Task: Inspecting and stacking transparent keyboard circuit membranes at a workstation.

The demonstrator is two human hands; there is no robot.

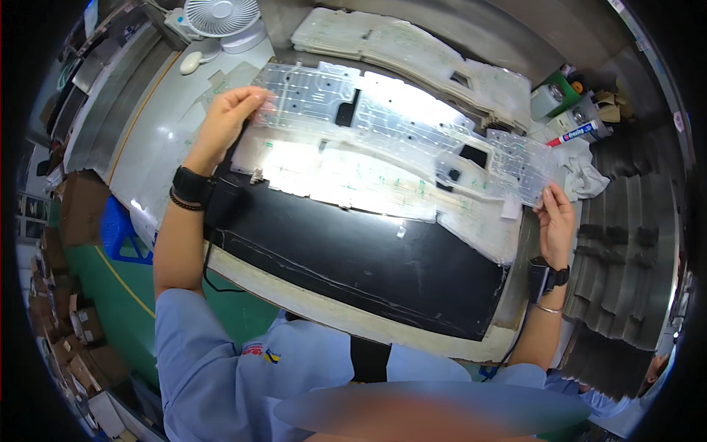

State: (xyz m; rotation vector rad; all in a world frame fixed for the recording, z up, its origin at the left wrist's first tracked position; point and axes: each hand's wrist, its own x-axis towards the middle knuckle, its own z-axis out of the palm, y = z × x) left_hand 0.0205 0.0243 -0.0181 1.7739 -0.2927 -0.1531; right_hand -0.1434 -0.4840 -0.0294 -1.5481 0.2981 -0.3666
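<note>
A long, clear plastic sheet (pixel 412 121) with fine printed lines and several cut-outs spans the space between my hands. At its left end my left hand (pixel 228 121) pinches the edge between thumb and fingers. My right hand (pixel 554 215) grips the sheet's right end the same way. Beneath it lies a whitish sheet (pixel 331 177) of similar outline with green marks, resting partly on a black mat (pixel 353 258). The clear sheet hides part of the whitish one.
A stack of similar whitish sheets (pixel 412 48) lies at the back. At the far left stand a white fan (pixel 221 15) and a computer mouse (pixel 191 62). A marker (pixel 573 133), a white cloth (pixel 584 171) and a green container (pixel 560 92) sit at the right, near dark corrugated panels (pixel 618 258).
</note>
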